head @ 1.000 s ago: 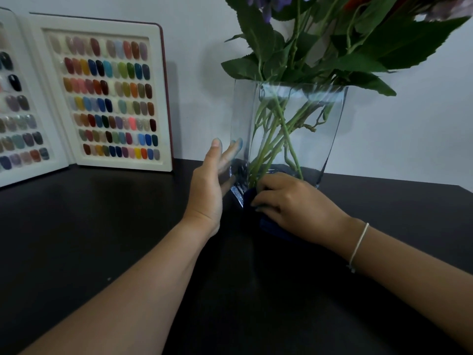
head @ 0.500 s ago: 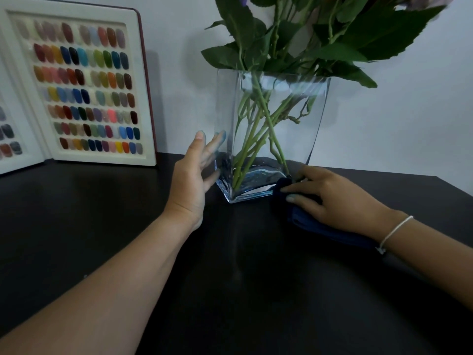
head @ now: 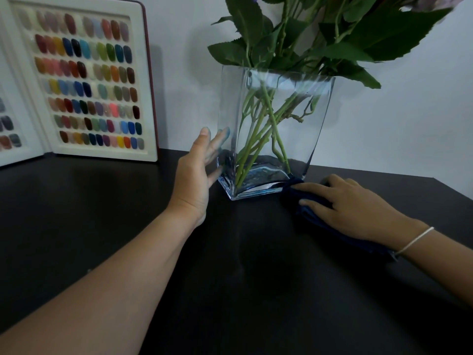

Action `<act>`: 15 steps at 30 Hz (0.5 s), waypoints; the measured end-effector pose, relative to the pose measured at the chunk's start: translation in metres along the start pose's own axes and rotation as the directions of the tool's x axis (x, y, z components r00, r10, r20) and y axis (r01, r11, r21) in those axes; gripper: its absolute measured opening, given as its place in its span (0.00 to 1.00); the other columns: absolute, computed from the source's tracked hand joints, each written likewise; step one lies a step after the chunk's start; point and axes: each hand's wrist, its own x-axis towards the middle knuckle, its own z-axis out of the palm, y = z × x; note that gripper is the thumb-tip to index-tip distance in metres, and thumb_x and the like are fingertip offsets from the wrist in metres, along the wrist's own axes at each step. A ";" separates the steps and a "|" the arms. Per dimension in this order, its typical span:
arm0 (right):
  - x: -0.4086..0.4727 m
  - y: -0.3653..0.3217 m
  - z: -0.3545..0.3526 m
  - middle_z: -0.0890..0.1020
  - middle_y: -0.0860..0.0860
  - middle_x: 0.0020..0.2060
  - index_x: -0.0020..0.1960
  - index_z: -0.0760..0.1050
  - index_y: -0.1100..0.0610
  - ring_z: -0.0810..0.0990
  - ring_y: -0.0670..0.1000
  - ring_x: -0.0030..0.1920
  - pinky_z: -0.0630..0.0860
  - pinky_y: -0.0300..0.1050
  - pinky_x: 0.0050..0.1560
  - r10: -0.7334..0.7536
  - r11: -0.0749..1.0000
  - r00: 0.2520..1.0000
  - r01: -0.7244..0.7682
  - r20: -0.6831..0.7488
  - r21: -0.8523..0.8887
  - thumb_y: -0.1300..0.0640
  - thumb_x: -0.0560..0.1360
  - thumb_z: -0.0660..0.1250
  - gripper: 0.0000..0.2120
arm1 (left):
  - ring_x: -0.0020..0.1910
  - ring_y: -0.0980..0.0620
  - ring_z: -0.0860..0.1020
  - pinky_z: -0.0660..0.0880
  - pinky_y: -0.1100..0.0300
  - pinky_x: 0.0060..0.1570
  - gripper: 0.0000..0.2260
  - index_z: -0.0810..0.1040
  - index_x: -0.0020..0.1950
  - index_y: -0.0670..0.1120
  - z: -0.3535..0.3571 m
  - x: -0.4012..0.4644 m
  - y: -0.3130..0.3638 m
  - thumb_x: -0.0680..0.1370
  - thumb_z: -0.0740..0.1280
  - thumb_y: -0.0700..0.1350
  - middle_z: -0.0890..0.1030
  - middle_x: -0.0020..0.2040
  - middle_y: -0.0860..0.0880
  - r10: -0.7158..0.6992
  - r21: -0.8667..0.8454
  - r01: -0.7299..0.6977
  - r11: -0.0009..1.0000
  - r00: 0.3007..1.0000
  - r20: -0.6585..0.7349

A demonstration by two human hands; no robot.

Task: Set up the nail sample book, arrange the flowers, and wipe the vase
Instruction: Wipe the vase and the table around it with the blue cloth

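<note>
Sample book (head: 84, 80) is up at the desk's (head: 102, 226) back-left edge, flowers (head: 320, 39) in the vase (head: 276, 124) mid-back. Left hand (head: 197, 175), fingers spread, braces it; right hand (head: 353, 208) presses a cloth (head: 302, 213) flat. Wiping looks unfinished.

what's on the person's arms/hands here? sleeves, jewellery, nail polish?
Both forearms are bare, with no sleeves in view. The right hand has a thin, pale cord-like bracelet at the wrist. The left hand wears nothing at the wrist, and its fingertips show light blue nail polish. The right hand's nails look pale too, but the colour is hard to tell. No rings, watch or gloves visible.
</note>
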 end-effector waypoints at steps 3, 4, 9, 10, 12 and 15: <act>0.002 0.005 0.002 0.69 0.50 0.51 0.67 0.57 0.35 0.70 0.55 0.56 0.72 0.54 0.54 0.016 0.999 1.000 -0.016 -0.018 -0.029 0.36 0.72 0.44 0.24 | 0.68 0.55 0.66 0.64 0.52 0.66 0.19 0.78 0.57 0.54 0.001 0.000 0.000 0.78 0.51 0.57 0.71 0.69 0.53 -0.008 -0.002 0.008 1.000 1.000 0.000; 0.002 0.005 0.003 0.69 0.49 0.50 0.68 0.57 0.35 0.70 0.54 0.56 0.71 0.53 0.53 0.021 0.999 1.000 -0.022 -0.022 -0.035 0.37 0.73 0.46 0.23 | 0.68 0.55 0.66 0.64 0.53 0.66 0.19 0.78 0.57 0.54 0.001 0.001 0.000 0.78 0.51 0.57 0.71 0.69 0.53 -0.009 -0.004 0.009 1.000 1.000 -0.004; 0.003 0.000 0.006 0.71 0.51 0.52 0.68 0.61 0.42 0.70 0.53 0.57 0.68 0.52 0.52 -0.008 1.000 0.999 0.008 -0.042 0.002 0.42 0.76 0.51 0.21 | 0.69 0.55 0.65 0.64 0.53 0.66 0.19 0.77 0.58 0.53 0.004 0.000 0.000 0.79 0.50 0.56 0.69 0.70 0.53 -0.004 -0.002 0.004 1.000 1.000 -0.019; 0.003 -0.003 0.005 0.71 0.51 0.53 0.68 0.61 0.43 0.70 0.53 0.57 0.68 0.51 0.52 -0.015 1.000 0.999 0.016 -0.050 0.004 0.42 0.76 0.51 0.21 | 0.69 0.55 0.64 0.64 0.53 0.66 0.19 0.77 0.58 0.53 0.004 0.000 0.000 0.79 0.50 0.56 0.69 0.70 0.52 -0.002 -0.001 0.002 1.000 1.000 -0.025; 0.001 -0.012 0.003 0.71 0.50 0.53 0.68 0.62 0.44 0.71 0.53 0.58 0.68 0.51 0.52 -0.034 0.999 0.997 0.035 -0.070 0.019 0.43 0.76 0.52 0.21 | 0.70 0.56 0.64 0.65 0.55 0.65 0.19 0.77 0.58 0.53 0.005 0.000 0.001 0.79 0.51 0.56 0.68 0.71 0.53 -0.003 -0.004 0.002 1.000 0.999 -0.035; 0.004 -0.046 0.003 0.72 0.49 0.56 0.68 0.62 0.43 0.70 0.52 0.60 0.66 0.54 0.57 -0.144 0.986 0.987 0.149 -0.071 0.070 0.42 0.76 0.52 0.21 | 0.70 0.56 0.63 0.65 0.55 0.64 0.19 0.77 0.59 0.52 0.005 0.000 0.000 0.79 0.51 0.56 0.68 0.71 0.52 -0.008 -0.005 0.008 1.000 0.999 -0.033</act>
